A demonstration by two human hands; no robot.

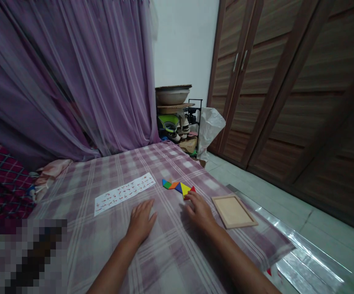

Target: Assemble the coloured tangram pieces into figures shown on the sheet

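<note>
Colourful tangram pieces lie joined in a crooked row on the checked bedsheet: a blue piece (164, 183) at the left end, then green (167, 185), orange (173, 185), dark blue (178, 187), a large yellow triangle (184, 189) and a red piece (193, 189). My right hand (199, 208) reaches the right end, fingertips at the yellow and red pieces, thumb held apart; the fingers partly hide these pieces. Flat on the sheet rests my left hand (140, 218), open and holding nothing. Beyond it is a white paper sheet (122, 194) printed with small reddish figures.
A shallow wooden tray (234, 211) lies right of my right hand, near the bed's edge. Purple curtains (103, 81) hang behind the bed (164, 253). A shoe rack (199, 118) stands at the far corner, and a brown wardrobe (275, 81) fills the right side.
</note>
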